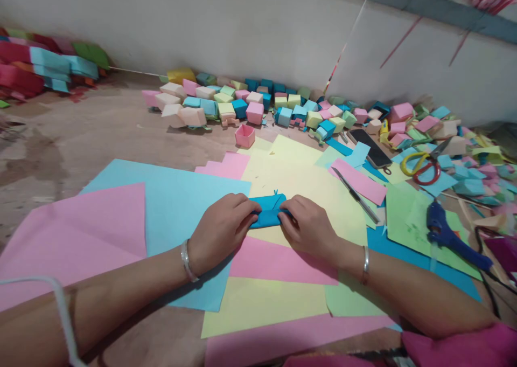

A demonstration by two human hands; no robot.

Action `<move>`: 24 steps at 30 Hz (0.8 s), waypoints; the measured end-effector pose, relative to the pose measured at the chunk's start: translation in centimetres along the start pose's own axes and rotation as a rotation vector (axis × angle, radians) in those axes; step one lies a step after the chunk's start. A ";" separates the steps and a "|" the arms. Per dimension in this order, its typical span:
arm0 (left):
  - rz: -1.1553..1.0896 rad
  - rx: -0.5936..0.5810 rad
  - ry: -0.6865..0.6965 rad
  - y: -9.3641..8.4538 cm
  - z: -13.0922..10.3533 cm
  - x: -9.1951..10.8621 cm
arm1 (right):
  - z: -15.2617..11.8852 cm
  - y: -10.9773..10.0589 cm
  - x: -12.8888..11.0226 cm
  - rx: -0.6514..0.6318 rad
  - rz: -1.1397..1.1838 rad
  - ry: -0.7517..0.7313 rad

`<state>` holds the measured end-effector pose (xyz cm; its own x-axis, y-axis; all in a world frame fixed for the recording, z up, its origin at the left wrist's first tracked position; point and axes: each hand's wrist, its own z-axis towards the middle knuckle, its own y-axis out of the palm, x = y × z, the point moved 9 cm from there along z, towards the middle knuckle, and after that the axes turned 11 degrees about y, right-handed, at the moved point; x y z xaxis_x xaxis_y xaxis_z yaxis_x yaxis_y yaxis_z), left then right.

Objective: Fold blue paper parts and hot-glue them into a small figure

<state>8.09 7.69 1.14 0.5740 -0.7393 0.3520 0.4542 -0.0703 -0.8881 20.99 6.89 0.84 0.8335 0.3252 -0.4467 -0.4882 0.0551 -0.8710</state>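
Shows bare desk (125, 124) beyond and left of the yellow sheet (301, 175), paper boxes (255, 112) past its far edge, and a pen (355, 194) along its right edge. Over this sheet, shows blue paper (269, 217) folded into a narrow band, clamped at either end by the fingers of left hand (224, 221) and right hand (307, 224).

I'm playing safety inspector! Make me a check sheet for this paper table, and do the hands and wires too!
Surface: brown tabletop, partly covered by flat coloured sheets.
Things being worked on: folded blue paper, above the sheets.
Clutter: many small paper boxes along the back; phone, scissors, dark pen-like tool and blue glue gun to the right.
Hands: left hand and right hand pinch the blue paper's two ends.
Cables: white cord in front of the left forearm; dark cord near the glue gun.
Surroundings: pale wall behind; other people, nothing seen.
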 end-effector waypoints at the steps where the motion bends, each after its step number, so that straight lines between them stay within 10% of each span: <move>1: 0.008 -0.001 -0.001 0.0 0.0 0.0 | 0.0 0.0 -0.1 -0.002 -0.014 -0.004; 13: 0.188 0.011 -0.042 -1.2 0.3 -0.3 | 0.1 0.3 0.1 -0.004 -0.072 0.028; 24: -0.238 0.190 -0.029 -2.3 0.0 0.3 | 0.5 -1.4 1.6 0.018 0.374 0.188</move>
<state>7.22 7.62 3.30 0.4545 -0.6972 0.5544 0.6960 -0.1105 -0.7095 22.91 7.78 1.44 0.6298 0.1479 -0.7626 -0.7693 -0.0172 -0.6386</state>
